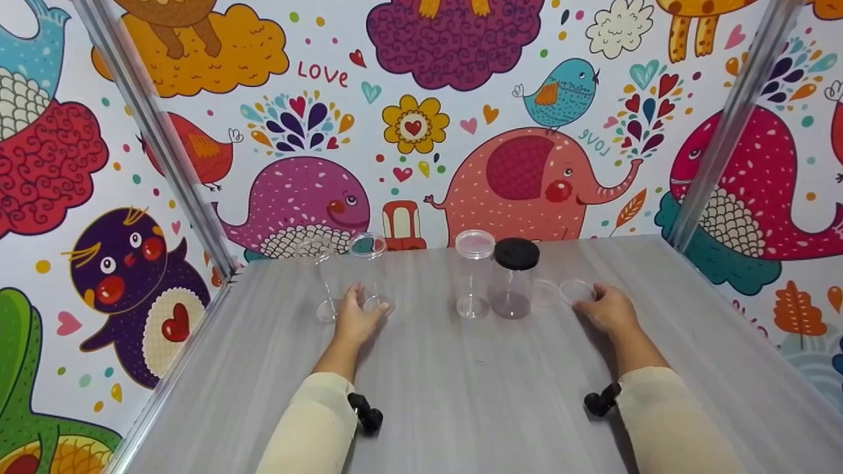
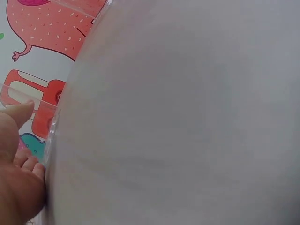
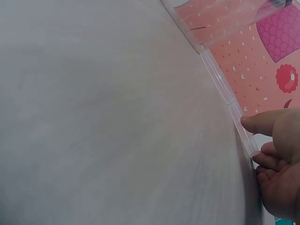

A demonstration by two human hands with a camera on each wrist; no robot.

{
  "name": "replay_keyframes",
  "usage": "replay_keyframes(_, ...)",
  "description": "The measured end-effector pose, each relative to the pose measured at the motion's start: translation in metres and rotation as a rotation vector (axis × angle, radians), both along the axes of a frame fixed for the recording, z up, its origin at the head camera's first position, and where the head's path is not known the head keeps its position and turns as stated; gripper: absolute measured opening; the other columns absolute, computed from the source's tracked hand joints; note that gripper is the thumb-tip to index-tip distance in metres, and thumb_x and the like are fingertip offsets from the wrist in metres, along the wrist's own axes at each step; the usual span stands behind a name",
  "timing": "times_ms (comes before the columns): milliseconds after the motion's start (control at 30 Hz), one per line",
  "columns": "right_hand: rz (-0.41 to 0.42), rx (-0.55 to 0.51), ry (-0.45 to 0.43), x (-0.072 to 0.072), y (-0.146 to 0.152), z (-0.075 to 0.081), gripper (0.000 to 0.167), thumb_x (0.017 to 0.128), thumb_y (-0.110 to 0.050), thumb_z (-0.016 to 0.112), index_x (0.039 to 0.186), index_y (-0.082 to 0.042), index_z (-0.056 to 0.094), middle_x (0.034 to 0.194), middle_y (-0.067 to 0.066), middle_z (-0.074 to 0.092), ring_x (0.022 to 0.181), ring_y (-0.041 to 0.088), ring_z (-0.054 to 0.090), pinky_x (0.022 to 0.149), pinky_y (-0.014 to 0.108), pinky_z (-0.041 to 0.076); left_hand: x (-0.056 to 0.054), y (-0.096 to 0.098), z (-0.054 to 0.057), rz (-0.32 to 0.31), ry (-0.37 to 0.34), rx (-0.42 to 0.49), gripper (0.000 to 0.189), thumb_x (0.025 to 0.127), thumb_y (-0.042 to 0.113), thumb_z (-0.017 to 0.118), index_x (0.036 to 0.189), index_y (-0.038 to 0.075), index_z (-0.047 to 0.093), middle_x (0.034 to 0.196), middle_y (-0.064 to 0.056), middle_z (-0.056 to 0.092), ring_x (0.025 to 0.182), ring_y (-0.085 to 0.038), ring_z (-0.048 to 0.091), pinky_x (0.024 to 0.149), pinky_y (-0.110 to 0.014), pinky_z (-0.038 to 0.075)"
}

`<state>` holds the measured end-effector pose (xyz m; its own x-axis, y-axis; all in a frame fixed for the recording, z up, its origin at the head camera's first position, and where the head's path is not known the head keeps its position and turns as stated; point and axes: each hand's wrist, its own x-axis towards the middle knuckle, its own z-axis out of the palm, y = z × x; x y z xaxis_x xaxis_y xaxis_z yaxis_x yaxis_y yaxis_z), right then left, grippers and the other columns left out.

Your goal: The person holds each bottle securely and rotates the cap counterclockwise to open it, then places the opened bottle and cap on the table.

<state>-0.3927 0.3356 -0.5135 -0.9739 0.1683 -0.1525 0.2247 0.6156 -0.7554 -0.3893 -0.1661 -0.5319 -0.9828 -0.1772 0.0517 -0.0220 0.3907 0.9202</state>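
My left hand grips a clear plastic jar low down, its thumb at the front and fingers on the left side. That jar stands upright, and no lid shows on its rim. In the left wrist view the thumb and curled fingers of the left hand show beside the jar's faint edge. At the right, my right hand pinches the rim of a flat clear lid lying on the table. The right wrist view shows the thumb and fingers on that lid. A second clear lid touches it on the left.
Another clear jar stands just left of the held one. Towards the middle are a jar with a clear lid and a wider jar with a black lid. The printed wall borders the grey table behind.
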Motion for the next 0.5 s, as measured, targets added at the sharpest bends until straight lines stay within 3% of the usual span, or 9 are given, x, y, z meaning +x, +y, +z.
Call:
replay_keyframes(233,0.021,0.035,0.011,-0.0025,0.0023,-0.0025,0.089,0.103,-0.033,0.068,0.164,0.011,0.021,0.170,0.036,0.027,0.156,0.054,0.033,0.130,0.065,0.028,-0.0007,-0.0012,0.0023,0.000,-0.047,-0.033,0.086,0.100,0.018,0.073,0.167,-0.001,0.022,0.174,-0.025,0.031,0.163,-0.043,0.030,0.134,-0.056,0.026)
replay_keyframes(500,0.004,0.003,-0.031,-0.0030,0.0028,-0.0005,0.091,0.103,-0.036,0.069,0.166,0.008,0.019,0.171,0.034,0.026,0.156,0.053,0.033,0.130,0.066,0.027,-0.0043,-0.0002,0.0015,0.022,0.025,-0.085,0.082,0.097,0.014,0.072,0.162,-0.008,0.027,0.166,-0.034,0.038,0.158,-0.048,0.036,0.134,-0.055,0.028)
